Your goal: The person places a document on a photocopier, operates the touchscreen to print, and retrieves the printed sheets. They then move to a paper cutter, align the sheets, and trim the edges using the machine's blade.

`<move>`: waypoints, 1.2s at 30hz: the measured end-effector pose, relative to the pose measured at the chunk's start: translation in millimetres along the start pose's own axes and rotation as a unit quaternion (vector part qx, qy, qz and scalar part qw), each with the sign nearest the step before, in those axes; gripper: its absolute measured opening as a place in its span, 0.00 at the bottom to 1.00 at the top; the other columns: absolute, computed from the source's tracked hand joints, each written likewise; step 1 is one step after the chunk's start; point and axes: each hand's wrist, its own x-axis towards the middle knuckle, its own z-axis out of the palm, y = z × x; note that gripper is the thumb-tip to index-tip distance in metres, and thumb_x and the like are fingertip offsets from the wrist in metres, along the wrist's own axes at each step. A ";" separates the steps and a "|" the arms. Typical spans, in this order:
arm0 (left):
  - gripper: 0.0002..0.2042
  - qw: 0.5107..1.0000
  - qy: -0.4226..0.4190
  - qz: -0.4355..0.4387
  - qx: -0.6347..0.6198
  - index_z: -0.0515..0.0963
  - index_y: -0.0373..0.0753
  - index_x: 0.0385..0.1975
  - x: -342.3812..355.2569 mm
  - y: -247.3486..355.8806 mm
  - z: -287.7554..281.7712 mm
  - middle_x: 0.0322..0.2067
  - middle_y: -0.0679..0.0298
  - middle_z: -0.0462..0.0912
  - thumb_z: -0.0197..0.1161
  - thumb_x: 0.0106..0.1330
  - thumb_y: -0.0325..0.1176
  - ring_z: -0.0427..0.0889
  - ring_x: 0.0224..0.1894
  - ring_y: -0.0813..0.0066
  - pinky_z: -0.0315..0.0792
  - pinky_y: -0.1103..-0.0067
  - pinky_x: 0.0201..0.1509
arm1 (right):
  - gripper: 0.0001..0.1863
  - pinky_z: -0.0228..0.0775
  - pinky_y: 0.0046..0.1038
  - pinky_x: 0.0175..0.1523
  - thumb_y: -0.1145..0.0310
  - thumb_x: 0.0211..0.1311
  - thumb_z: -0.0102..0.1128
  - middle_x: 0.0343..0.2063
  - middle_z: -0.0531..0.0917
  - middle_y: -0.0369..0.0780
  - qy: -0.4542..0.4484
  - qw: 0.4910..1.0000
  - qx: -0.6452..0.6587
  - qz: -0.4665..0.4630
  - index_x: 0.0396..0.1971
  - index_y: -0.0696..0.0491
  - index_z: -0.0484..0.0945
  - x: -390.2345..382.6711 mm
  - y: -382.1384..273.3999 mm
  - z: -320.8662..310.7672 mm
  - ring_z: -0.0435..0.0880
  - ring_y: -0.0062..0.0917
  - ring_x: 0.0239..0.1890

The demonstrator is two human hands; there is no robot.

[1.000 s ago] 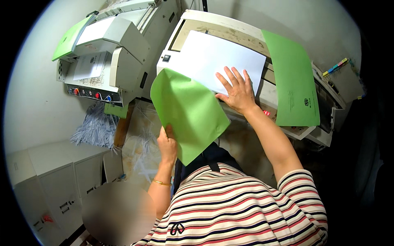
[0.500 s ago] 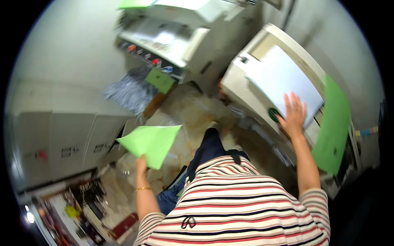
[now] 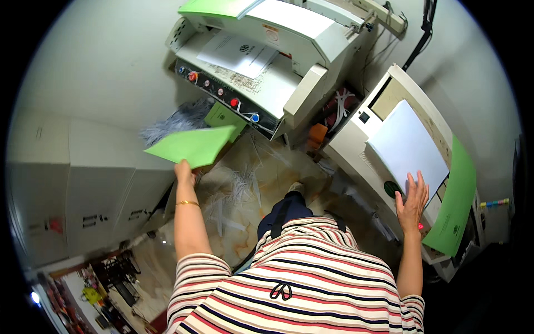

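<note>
My left hand is closed on the near edge of a green-covered booklet, held out level in front of the box of shredded paper. My right hand rests, fingers spread, on the lower end of a white paper stack. That stack lies on the top of a cream machine at my right. A long green cover sheet hangs beside the stack, bent over the machine's outer edge. By my thumb is a dark green round part of the machine.
Ahead stands a paper cutter with red and blue buttons; a printed white sheet lies on its bed. Shredded paper and another green booklet sit below it. Paper strips litter the floor. Grey cabinets line the left.
My left hand has moved forward and slightly left with the green booklet, toward the shredded paper. The right hand stays at the white stack. The whole view has shifted.
</note>
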 end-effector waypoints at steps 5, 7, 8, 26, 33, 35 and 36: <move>0.33 0.992 -0.042 -0.114 -0.036 0.62 0.19 0.50 95.8 27.3 26.4 0.45 0.44 0.74 0.59 0.66 0.49 0.80 0.46 0.51 0.82 0.63 0.48 | 0.33 0.49 0.47 0.67 0.69 0.49 0.67 0.63 0.63 0.46 0.017 0.997 -0.036 0.071 0.59 0.51 0.67 -39.3 2.6 7.3 0.60 0.44 0.65; 0.39 0.993 -0.017 -0.114 -0.026 0.60 0.15 0.53 104.1 22.0 59.5 0.53 0.44 0.71 0.61 0.63 0.52 0.80 0.47 0.55 0.82 0.68 0.47 | 0.33 0.49 0.48 0.67 0.68 0.48 0.67 0.63 0.63 0.45 0.027 0.988 -0.050 0.144 0.58 0.50 0.67 -59.1 7.3 14.0 0.60 0.43 0.64; 0.33 0.999 0.029 -0.041 -0.020 0.62 0.21 0.53 92.4 8.6 77.6 0.53 0.49 0.72 0.61 0.64 0.48 0.81 0.47 0.58 0.82 0.69 0.45 | 0.34 0.48 0.48 0.68 0.69 0.48 0.68 0.63 0.62 0.45 0.040 0.982 -0.037 0.180 0.59 0.50 0.67 -71.2 9.9 14.0 0.61 0.43 0.64; 0.22 0.423 -0.607 0.646 0.186 0.73 0.45 0.55 -431.9 -81.1 340.7 0.58 0.60 0.72 0.56 0.58 0.23 0.66 0.63 0.57 0.60 0.63 0.67 | 0.13 0.67 0.33 0.46 0.76 0.47 0.67 0.37 0.77 0.36 0.194 0.973 0.040 0.116 0.35 0.52 0.79 -80.0 79.4 11.4 0.76 0.33 0.40; 0.22 0.316 -0.582 0.714 0.226 0.71 0.59 0.57 -448.8 -97.5 409.2 0.62 0.62 0.66 0.56 0.62 0.31 0.62 0.65 0.55 0.57 0.61 0.68 | 0.09 0.68 0.33 0.44 0.75 0.47 0.67 0.33 0.77 0.37 0.191 0.972 0.065 0.117 0.31 0.53 0.78 -75.7 84.5 9.9 0.76 0.33 0.39; 0.22 0.309 -0.573 0.723 0.231 0.71 0.67 0.57 -452.8 -98.5 422.9 0.62 0.62 0.65 0.56 0.64 0.34 0.62 0.64 0.53 0.57 0.60 0.68 | 0.08 0.69 0.34 0.44 0.75 0.48 0.67 0.31 0.76 0.38 0.184 0.966 0.096 0.155 0.28 0.53 0.77 -72.7 81.8 10.5 0.76 0.34 0.38; 0.21 0.310 -0.570 0.726 0.228 0.71 0.68 0.57 -454.6 -98.7 429.2 0.62 0.62 0.65 0.55 0.64 0.35 0.62 0.64 0.52 0.57 0.59 0.67 | 0.08 0.69 0.34 0.43 0.74 0.48 0.67 0.31 0.76 0.38 0.179 0.962 0.114 0.172 0.27 0.53 0.76 -70.7 81.4 10.1 0.76 0.35 0.38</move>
